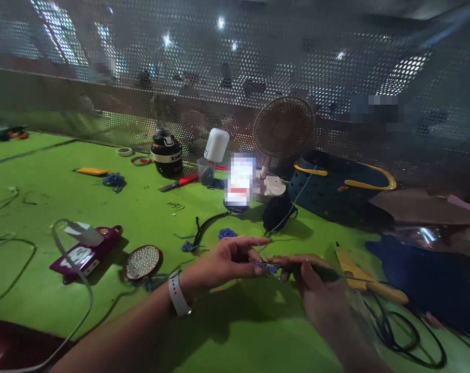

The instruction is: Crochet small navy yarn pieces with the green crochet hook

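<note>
Between my hands is a small blue-purple crocheted piece point(272, 268), pinched by the thumb and fingers of my left hand point(227, 263). The left index finger stretches out above it, with a thin strand of yarn near it. My right hand point(320, 287) is closed around a slim crochet hook, its front end meeting the piece; the fingers partly cover the hook. Just beyond sits a dark ball of yarn point(277, 213), from which a strand runs up over a dark blue basket point(316, 189). A small blue crocheted bit point(227, 234) lies past my left hand.
A phone with a lit screen point(239, 181) stands before a fan point(283, 127). Leftward are a black jug point(167, 155), a red-handled cutter point(186, 180), a purple power strip point(87, 254) and a round studded object point(143, 262). Yellow-handled cutters point(365, 280) and black cable point(398, 336) lie right.
</note>
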Available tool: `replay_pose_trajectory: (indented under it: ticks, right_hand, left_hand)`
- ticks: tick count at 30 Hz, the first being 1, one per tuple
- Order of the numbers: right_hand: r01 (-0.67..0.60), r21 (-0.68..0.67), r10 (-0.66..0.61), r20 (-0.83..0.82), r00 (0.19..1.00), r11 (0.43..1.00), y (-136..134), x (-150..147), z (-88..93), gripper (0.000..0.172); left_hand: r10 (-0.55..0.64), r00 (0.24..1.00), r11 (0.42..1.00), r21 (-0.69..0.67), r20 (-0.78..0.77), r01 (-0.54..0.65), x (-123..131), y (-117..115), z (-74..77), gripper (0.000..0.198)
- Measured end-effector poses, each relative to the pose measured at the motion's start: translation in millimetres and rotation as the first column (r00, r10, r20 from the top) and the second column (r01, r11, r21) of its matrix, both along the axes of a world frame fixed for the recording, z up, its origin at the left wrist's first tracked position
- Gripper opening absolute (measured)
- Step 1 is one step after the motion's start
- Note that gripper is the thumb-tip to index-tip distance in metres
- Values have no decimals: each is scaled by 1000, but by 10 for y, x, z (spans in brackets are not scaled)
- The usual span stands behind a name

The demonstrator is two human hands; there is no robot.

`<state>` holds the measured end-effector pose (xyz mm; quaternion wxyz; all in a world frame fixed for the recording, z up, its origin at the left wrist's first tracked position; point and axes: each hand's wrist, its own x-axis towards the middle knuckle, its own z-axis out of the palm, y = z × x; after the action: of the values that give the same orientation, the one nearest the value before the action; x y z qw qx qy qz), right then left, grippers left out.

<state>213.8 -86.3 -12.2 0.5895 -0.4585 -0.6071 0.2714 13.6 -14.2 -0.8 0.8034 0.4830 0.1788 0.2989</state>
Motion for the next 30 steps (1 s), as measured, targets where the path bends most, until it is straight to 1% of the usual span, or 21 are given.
replay_pose_trajectory:
  ticks: [1, 3, 5, 8, 12, 17, 20, 27, 30]
  right_hand:
    - [-52, -40, 47, -106, 993, 998, 5, -19, 46, 19]
    - [-166, -103, 127, -309, 943, 981, 16, -40, 126, 15]
    - [-248, -117, 188, -377, 907, 962, 32, -34, 175, 15]
    - [-311, -123, 240, -399, 885, 942, 59, 0, 203, 15]
    - [-354, -139, 262, -443, 858, 925, 70, 30, 206, 18]
    - [-405, -229, 261, -474, 841, 885, 57, 68, 196, 22]
    - [-435, -252, 272, -493, 826, 864, 55, 90, 195, 23]
    - [-468, -213, 319, -494, 809, 858, 63, 85, 232, 25]
    - [-451, -234, 310, -460, 832, 862, 68, 86, 236, 27]
  left_hand:
    - [-4, 1000, 999, 37, -3, 4, -14, 11, 0, 54]
    - [-10, 1000, 994, 104, -5, 11, -41, 29, 2, 54]
    - [-18, 1000, 988, 155, -17, 21, -64, 43, 16, 54]
    - [-18, 999, 979, 201, -50, 28, -84, 54, 51, 52]
    - [-24, 998, 974, 224, -63, 38, -89, 60, 67, 51]
    - [-5, 995, 966, 258, -96, 29, -99, 57, 50, 52]
    - [24, 993, 954, 298, -112, 11, -110, 55, 50, 51]
    - [28, 994, 945, 328, -106, 9, -129, 55, 70, 51]
    - [36, 992, 935, 355, -120, 9, -134, 52, 75, 52]
